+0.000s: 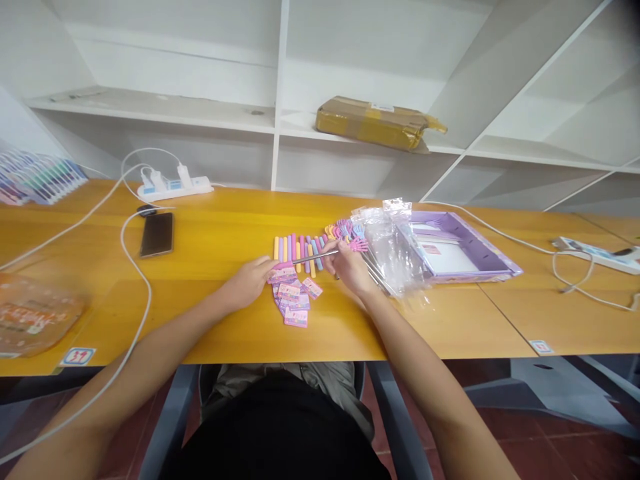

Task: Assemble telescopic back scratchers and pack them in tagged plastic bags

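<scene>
Between my two hands stretches a back scratcher (316, 256) with a thin metal rod and a pink hand-shaped head. My left hand (251, 281) is closed on its pink handle end. Close to the head, my right hand (349, 268) grips the rod. Behind the rod, a row of pastel handle tubes (285, 249) lies on the table, partly covered by it. Small printed pink and purple cards (295, 301) are strewn just in front of my left hand. Beyond my right hand lies a bunch of metal-rod scratchers with coloured hand heads (344, 229).
Clear plastic bags (390, 250) overlap a purple box (465, 272) on the right. A phone (157, 235), a power strip (175, 189) and a loose white cable (143, 267) occupy the left. A taped carton (370, 123) rests on the shelf; an orange bag (37, 317) lies far left.
</scene>
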Motion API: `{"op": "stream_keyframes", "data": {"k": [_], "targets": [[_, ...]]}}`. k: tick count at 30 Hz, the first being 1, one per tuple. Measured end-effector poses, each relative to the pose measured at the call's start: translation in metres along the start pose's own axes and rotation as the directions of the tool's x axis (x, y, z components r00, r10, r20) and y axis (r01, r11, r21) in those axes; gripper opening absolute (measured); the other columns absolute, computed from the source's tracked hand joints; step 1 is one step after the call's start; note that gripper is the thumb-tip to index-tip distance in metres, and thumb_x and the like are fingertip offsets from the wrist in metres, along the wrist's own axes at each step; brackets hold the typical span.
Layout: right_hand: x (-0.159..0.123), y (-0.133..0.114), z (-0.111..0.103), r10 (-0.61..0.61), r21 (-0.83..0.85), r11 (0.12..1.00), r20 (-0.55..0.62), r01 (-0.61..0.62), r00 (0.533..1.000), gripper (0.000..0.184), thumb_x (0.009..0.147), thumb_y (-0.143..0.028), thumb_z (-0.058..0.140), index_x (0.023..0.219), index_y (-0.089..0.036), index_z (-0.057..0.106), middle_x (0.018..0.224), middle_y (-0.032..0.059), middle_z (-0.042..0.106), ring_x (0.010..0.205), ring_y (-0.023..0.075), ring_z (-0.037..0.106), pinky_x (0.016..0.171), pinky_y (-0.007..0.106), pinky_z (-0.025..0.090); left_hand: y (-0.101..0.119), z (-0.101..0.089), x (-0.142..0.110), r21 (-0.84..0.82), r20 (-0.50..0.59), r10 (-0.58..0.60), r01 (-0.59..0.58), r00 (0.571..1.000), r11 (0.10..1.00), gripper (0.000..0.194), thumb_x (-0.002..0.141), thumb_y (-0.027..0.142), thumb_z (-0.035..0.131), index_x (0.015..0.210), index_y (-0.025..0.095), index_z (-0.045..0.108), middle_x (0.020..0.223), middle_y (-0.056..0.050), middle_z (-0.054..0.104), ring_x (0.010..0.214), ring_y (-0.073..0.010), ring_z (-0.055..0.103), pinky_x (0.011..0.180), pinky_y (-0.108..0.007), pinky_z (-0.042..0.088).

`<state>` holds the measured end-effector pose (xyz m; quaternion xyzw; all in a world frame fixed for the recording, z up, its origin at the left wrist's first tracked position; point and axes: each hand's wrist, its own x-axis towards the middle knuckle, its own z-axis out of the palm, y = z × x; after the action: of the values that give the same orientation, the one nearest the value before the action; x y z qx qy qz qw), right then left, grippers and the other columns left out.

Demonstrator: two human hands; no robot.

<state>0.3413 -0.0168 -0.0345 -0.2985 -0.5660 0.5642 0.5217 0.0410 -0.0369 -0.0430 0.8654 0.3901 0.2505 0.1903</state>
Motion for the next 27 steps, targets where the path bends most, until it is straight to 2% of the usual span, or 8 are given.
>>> {"op": "stream_keyframes", "data": {"k": [8, 14, 17, 21, 24, 27], "targets": [[-0.001, 0.004, 0.005, -0.022, -0.028, 0.999, -0.001, 0.022, 1.0, 0.055, 0.093, -0.077, 0.064, 0.084, -0.023, 0.07, 0.068, 0.0001, 0.056, 0.05, 0.0132, 0.046, 0.046, 0.029, 0.038, 0.007, 0.003, -0.001, -0.053, 0.002, 0.015, -0.015, 1.0, 0.999, 0.041, 0.113, 0.03, 0.038, 0.141, 0.023, 0.066, 0.111, -0.01, 0.069, 0.101, -0.0235, 0.066, 0.093, -0.037, 0.055], [-0.001, -0.001, 0.006, 0.006, -0.024, 1.0, 0.017, -0.006, 1.0, 0.053, 0.093, -0.077, 0.066, 0.091, -0.024, 0.072, 0.063, -0.0015, 0.053, 0.051, 0.014, 0.045, 0.045, 0.028, 0.037, 0.006, -0.004, 0.002, -0.003, -0.014, -0.029, 0.029, 0.999, 1.0, 0.039, 0.113, 0.037, 0.038, 0.132, 0.024, 0.071, 0.108, -0.009, 0.068, 0.101, -0.0242, 0.066, 0.092, -0.038, 0.053], [0.002, -0.006, 0.001, -0.046, 0.037, 0.998, -0.101, 0.05, 0.994, 0.047, 0.091, -0.072, 0.073, 0.096, -0.025, 0.072, 0.061, -0.0043, 0.048, 0.05, 0.0121, 0.042, 0.045, 0.026, 0.037, 0.005, -0.011, 0.005, 0.025, -0.053, -0.102, 0.103, 0.993, 0.994, 0.039, 0.113, 0.044, 0.041, 0.126, 0.023, 0.071, 0.108, -0.008, 0.069, 0.101, -0.0249, 0.066, 0.091, -0.038, 0.052], [0.005, -0.011, -0.006, -0.078, 0.101, 0.989, -0.291, 0.111, 0.954, 0.038, 0.088, -0.06, 0.081, 0.092, -0.024, 0.067, 0.06, -0.0073, 0.041, 0.047, 0.009, 0.033, 0.042, 0.023, 0.033, 0.002, -0.018, 0.004, 0.014, -0.173, -0.167, 0.172, 0.971, 0.985, 0.036, 0.112, 0.048, 0.045, 0.119, 0.022, 0.069, 0.11, -0.007, 0.07, 0.102, -0.0245, 0.066, 0.092, -0.037, 0.05], [0.008, -0.009, -0.009, -0.072, 0.082, 0.991, -0.328, 0.104, 0.942, 0.036, 0.087, -0.053, 0.084, 0.088, -0.024, 0.062, 0.058, -0.0084, 0.041, 0.047, 0.0083, 0.033, 0.042, 0.022, 0.032, -0.001, -0.019, 0.003, 0.003, -0.23, -0.18, 0.186, 0.956, 0.983, 0.033, 0.112, 0.047, 0.046, 0.112, 0.022, 0.068, 0.106, -0.006, 0.07, 0.096, -0.0229, 0.065, 0.088, -0.036, 0.049], [0.011, -0.003, -0.011, -0.063, 0.061, 0.994, -0.349, 0.09, 0.935, 0.034, 0.085, -0.049, 0.084, 0.096, -0.027, 0.06, 0.057, -0.0097, 0.045, 0.046, 0.0094, 0.035, 0.041, 0.022, 0.033, -0.001, -0.02, 0.004, -0.006, -0.273, -0.178, 0.184, 0.945, 0.983, 0.032, 0.113, 0.044, 0.042, 0.106, 0.022, 0.065, 0.099, -0.005, 0.069, 0.089, -0.0213, 0.062, 0.084, -0.034, 0.047]]}}
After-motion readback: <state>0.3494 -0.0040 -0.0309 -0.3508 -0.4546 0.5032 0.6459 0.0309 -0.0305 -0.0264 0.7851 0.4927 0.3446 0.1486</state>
